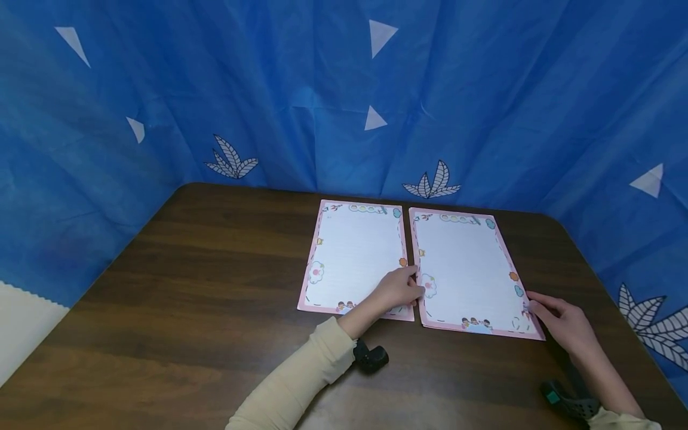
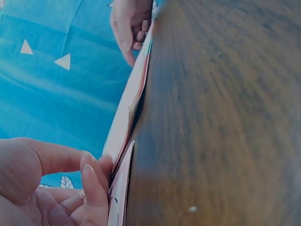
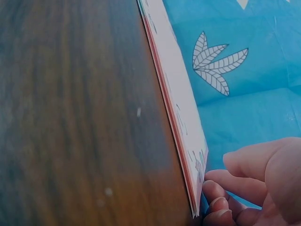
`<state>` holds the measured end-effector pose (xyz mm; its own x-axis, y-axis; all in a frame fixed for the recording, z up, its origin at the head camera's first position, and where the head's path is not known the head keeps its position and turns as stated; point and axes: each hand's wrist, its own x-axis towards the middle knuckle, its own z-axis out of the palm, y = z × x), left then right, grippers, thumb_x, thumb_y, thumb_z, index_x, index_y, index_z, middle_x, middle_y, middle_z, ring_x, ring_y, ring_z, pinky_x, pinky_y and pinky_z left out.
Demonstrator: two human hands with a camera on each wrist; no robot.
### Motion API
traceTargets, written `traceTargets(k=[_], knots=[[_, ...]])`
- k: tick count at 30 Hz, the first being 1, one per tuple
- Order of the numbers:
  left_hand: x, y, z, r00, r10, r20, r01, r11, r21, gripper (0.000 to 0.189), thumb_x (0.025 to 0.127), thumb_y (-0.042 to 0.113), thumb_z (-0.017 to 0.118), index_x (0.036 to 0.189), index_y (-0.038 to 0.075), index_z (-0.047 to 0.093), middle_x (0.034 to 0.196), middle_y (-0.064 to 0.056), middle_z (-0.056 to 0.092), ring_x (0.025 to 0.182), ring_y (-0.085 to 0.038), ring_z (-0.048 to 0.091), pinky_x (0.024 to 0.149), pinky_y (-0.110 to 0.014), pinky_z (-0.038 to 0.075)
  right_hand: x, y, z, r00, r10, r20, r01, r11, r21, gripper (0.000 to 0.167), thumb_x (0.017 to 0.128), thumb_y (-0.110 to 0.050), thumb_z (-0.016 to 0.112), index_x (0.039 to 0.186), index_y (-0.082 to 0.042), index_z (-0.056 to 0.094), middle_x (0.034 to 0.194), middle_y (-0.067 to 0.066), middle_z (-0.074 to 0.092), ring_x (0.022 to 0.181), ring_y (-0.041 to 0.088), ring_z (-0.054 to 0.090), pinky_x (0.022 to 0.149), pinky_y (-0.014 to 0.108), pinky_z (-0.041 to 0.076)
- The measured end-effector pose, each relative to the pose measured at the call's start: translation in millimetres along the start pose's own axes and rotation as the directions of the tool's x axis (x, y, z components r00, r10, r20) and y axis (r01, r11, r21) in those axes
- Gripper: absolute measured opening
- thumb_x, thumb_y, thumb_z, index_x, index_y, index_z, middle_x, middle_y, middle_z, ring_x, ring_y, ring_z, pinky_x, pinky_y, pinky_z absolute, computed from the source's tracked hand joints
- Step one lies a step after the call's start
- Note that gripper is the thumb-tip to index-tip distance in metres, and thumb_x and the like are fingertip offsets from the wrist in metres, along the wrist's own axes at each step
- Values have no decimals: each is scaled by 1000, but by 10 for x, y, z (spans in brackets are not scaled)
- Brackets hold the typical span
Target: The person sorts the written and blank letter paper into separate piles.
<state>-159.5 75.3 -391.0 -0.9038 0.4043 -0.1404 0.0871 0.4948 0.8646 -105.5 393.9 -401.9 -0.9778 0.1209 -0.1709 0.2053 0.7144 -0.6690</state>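
Two stacks of pink-bordered white paper with small cartoon drawings lie side by side on the brown table: the left paper stack [image 1: 355, 257] and the right paper stack [image 1: 462, 269]. My left hand [image 1: 396, 288] reaches over the left stack's lower right corner, its fingertips touching the near left edge of the right stack. In the left wrist view, the thumb and fingers come close together at that edge. On the opposite side, my right hand [image 1: 567, 325] touches the right stack's edge near its lower right corner. The right wrist view shows its bent fingers [image 3: 218, 205] against the layered sheets, thumb apart.
A brown wooden table [image 1: 188, 286] extends wide to the left. A blue curtain [image 1: 322, 77] with white triangles and leaf prints hangs close behind and to the right. Black wrist devices [image 1: 371, 357] are worn below both hands.
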Motion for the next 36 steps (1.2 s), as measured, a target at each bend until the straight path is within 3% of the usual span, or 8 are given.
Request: traceTargets(k=[9,15,20,23,27,28,32,36], knots=[[-76,62,-103,999,49,-20,-51,996,-76,57,90,10,60,141,-1,37,69,-3,59,51,-15,56,48,-21,42,15,36,21,999,-10,-46,10,1000,19,60,100,-36,37,138,10,34,132,40,31,112,53,33,84,64,34],[-156,113,-287,995,100,-31,-102,991,-81,53,91,13,60,138,0,42,76,-4,62,57,-17,59,55,-24,44,11,-2,-20,999,-20,-40,19,1000,-25,61,100,-37,38,137,11,33,125,38,37,101,47,40,70,45,45],[-298,70,-505,993,116,-24,-117,991,-69,51,91,14,60,137,0,44,78,-2,64,63,-21,64,56,-25,42,-49,-108,-73,993,-114,-14,111,987,-115,62,99,-36,43,137,11,32,118,37,43,97,45,45,72,53,47],[-420,-7,-712,995,94,-34,-96,992,-80,49,92,13,58,137,0,43,84,-8,66,69,-23,66,58,-27,41,-70,-253,-55,980,-198,-21,192,970,-150,59,98,-35,46,137,8,36,116,34,48,96,43,48,73,52,48],[-572,-181,-1025,993,48,-111,-61,991,-118,47,92,10,58,136,-2,44,91,-15,65,75,-24,66,65,-30,48,-106,-613,22,956,-293,-22,288,948,-134,54,97,-31,50,136,5,40,116,29,53,103,43,51,79,54,47],[-606,-229,-1101,990,33,-138,-50,992,-120,46,92,9,58,135,-2,45,91,-16,64,77,-25,66,67,-31,49,-118,-719,40,950,-312,-9,309,945,-107,52,97,-28,50,136,6,40,117,30,53,105,46,50,82,57,44],[-720,-434,-1368,971,-36,-235,6,992,-125,46,91,10,60,133,-2,47,95,-15,60,84,-28,64,74,-36,51,-122,-1071,156,918,-396,19,396,917,-47,50,98,-23,51,135,8,41,118,29,55,109,44,52,85,49,43],[-799,-633,-1573,957,-93,-273,57,989,-139,45,93,11,57,134,-3,45,104,-18,59,91,-31,61,81,-38,50,-64,-1330,368,895,-441,67,440,898,32,48,97,-22,53,135,6,43,120,25,56,110,39,54,88,44,43]])
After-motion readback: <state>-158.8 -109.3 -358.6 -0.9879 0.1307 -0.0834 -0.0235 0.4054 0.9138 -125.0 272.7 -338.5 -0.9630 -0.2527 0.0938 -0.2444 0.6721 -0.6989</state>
